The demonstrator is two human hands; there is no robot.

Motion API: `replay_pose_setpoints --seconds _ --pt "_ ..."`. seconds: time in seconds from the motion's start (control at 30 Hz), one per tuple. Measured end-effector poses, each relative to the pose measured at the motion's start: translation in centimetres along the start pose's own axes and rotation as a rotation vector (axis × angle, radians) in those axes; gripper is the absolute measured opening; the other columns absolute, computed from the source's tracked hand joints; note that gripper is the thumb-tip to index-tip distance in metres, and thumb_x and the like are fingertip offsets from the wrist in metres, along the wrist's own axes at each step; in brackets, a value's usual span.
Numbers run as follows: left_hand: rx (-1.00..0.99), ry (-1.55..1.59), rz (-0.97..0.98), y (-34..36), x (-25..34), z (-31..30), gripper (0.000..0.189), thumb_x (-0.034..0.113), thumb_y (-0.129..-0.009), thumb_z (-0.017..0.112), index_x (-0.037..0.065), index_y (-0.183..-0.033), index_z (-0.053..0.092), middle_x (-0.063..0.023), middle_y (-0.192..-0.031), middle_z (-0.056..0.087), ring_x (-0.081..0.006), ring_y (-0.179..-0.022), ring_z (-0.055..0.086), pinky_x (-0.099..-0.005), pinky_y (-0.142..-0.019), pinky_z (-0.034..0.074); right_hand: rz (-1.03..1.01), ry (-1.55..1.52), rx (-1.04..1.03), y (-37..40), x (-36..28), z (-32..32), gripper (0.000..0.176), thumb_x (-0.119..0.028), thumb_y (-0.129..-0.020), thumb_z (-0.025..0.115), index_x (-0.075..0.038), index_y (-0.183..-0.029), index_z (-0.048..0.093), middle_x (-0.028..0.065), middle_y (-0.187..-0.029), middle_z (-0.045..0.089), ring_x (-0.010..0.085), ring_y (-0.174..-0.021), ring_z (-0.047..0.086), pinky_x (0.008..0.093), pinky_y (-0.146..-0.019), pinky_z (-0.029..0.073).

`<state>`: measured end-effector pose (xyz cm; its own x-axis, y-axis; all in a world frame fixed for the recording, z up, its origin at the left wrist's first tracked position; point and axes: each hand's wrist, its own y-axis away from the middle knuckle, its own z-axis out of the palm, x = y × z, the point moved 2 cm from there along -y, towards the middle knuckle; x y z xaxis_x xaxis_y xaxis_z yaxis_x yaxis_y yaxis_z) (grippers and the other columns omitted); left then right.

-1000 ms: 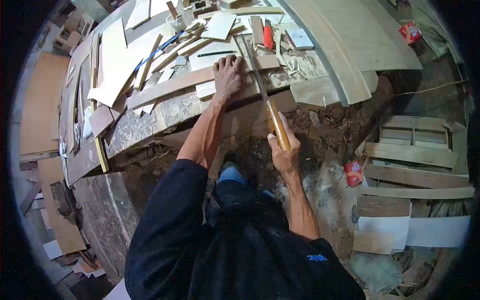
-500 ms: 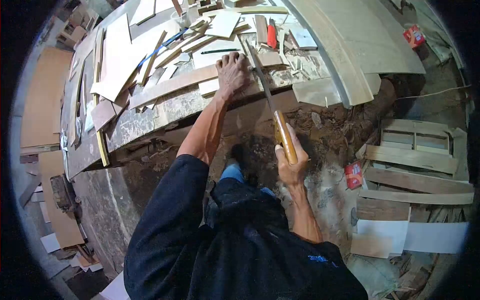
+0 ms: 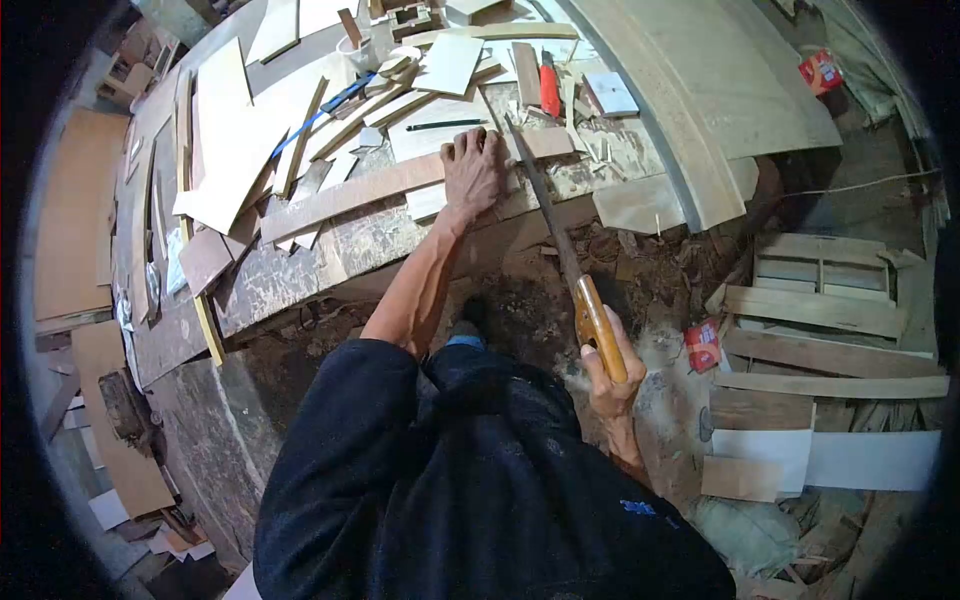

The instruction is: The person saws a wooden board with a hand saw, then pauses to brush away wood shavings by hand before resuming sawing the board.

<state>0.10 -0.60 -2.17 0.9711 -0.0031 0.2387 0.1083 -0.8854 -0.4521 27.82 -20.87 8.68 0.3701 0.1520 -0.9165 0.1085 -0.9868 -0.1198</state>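
Note:
My right hand (image 3: pixel 614 372) is closed round the yellowish wooden handle of a handsaw (image 3: pixel 549 212). The saw's long narrow blade points away from me and lies across a long wooden strip (image 3: pixel 365 192) near its right end. My left hand (image 3: pixel 473 176) bears down on that strip at the bench edge, just left of the blade, with its fingers curled over it. Beyond the left hand a dark pencil (image 3: pixel 445 125) rests on a pale board. A red-handled tool (image 3: pixel 549 88) lies past the blade tip.
The workbench (image 3: pixel 345 245) carries many offcuts, white panels and a blue tool (image 3: pixel 345 95). A dark metal-edged rail (image 3: pixel 640 110) runs along its right side. Wooden frame pieces (image 3: pixel 815 310) and a red packet (image 3: pixel 703 345) lie on the floor to my right.
My right hand has drawn the saw back toward me and slightly right. The left hand stays on the strip; the whole view has shifted slightly.

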Motion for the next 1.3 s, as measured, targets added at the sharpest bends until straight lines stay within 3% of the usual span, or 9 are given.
replay_pose_setpoints --seconds 0.3,0.33,0.43,0.47,0.57,0.83,0.97,1.0,1.3 --pt "-0.181 -0.053 0.148 -1.1 -0.8 -1.8 0.042 0.037 -0.088 0.056 0.005 -0.116 0.054 -0.0153 -0.110 0.051 -0.0306 -0.104 0.048 -0.0462 -0.084 0.038 -0.018 0.049 0.031 0.2 0.4 -0.4 0.052 -0.003 -0.080 0.059 0.003 -0.131 0.054 0.0156 -0.117 0.064 0.0180 -0.097 0.062 0.0284 -0.086 0.048" --pt "-0.300 -0.087 0.130 -1.8 -1.0 -2.2 0.035 0.023 -0.087 0.054 0.014 -0.120 0.052 -0.0133 -0.114 0.053 -0.0320 -0.105 0.049 -0.0468 -0.081 0.043 0.050 0.072 0.018 0.3 -0.4 -0.5 0.052 -0.003 -0.080 0.058 0.004 -0.131 0.053 0.0112 -0.107 0.066 0.0154 -0.085 0.061 0.0276 -0.081 0.049" --pt "-0.381 -0.021 0.240 -3.4 -1.4 -3.6 0.030 0.025 -0.091 0.052 0.013 -0.118 0.057 -0.0161 -0.114 0.056 -0.0342 -0.105 0.052 -0.0477 -0.080 0.047 0.089 -0.060 0.112 0.9 1.1 -0.1 0.052 -0.004 -0.081 0.058 0.004 -0.133 0.052 0.0067 -0.095 0.065 0.0144 -0.079 0.060 0.0269 -0.078 0.049" --pt "-0.604 0.094 0.051 -4.6 -0.8 -4.6 0.030 0.029 -0.097 0.047 0.009 -0.115 0.061 -0.0188 -0.113 0.058 -0.0358 -0.106 0.054 -0.0484 -0.084 0.048 0.122 -0.110 0.106 0.9 1.1 -0.1 0.052 -0.004 -0.082 0.059 0.004 -0.133 0.052 0.0086 -0.104 0.064 0.0139 -0.084 0.060 0.0262 -0.080 0.048" --pt "-0.484 0.159 0.092 -4.9 -1.8 -3.7 0.036 0.035 -0.100 0.043 0.007 -0.113 0.062 -0.0199 -0.107 0.059 -0.0375 -0.102 0.056 -0.0482 -0.085 0.048 0.180 -0.184 0.079 0.3 0.6 -0.3 0.051 -0.005 -0.084 0.059 0.004 -0.134 0.051 0.0129 -0.121 0.062 0.0137 -0.095 0.060 0.0255 -0.083 0.048" --pt "-0.160 0.077 0.111 -1.2 -1.0 -2.0 0.044 0.027 -0.083 0.063 0.011 -0.122 0.050 -0.0143 -0.118 0.046 -0.0335 -0.107 0.046 -0.0519 -0.081 0.040 0.042 -0.059 0.003 -1.6 -0.1 0.5 0.053 -0.004 -0.082 0.059 0.002 -0.134 0.051 0.0181 -0.125 0.060 0.0224 -0.112 0.060 0.0313 -0.094 0.046" --pt "-0.202 0.118 -0.009 -2.0 -0.3 -2.1 0.045 0.047 -0.090 0.056 0.011 -0.117 0.055 -0.0132 -0.114 0.052 -0.0319 -0.108 0.048 -0.0501 -0.084 0.040 0.003 -0.035 -0.014 -1.8 0.6 0.9 0.049 -0.002 -0.084 0.058 0.003 -0.132 0.052 0.0187 -0.123 0.062 0.0230 -0.105 0.064 0.0311 -0.088 0.050" --pt "-0.081 0.138 -0.007 -2.1 -0.1 -1.5 0.030 0.035 -0.089 0.059 0.009 -0.104 0.055 -0.0121 -0.105 0.054 -0.0294 -0.102 0.050 -0.0503 -0.080 0.040 -0.015 -0.032 -0.007 -1.8 0.8 1.0 0.049 -0.002 -0.084 0.059 0.003 -0.132 0.052 0.0187 -0.122 0.062 0.0226 -0.104 0.064 0.0306 -0.088 0.050" --pt "-0.056 -0.013 -0.094 -3.0 0.3 -0.1 0.030 0.036 -0.095 0.049 0.008 -0.095 0.059 -0.0078 -0.096 0.061 -0.0274 -0.094 0.059 -0.0489 -0.075 0.045 -0.002 -0.045 -0.006 -1.5 1.6 0.2 0.050 -0.002 -0.083 0.059 0.002 -0.132 0.053 0.0181 -0.123 0.063 0.0202 -0.100 0.065 0.0287 -0.083 0.050"
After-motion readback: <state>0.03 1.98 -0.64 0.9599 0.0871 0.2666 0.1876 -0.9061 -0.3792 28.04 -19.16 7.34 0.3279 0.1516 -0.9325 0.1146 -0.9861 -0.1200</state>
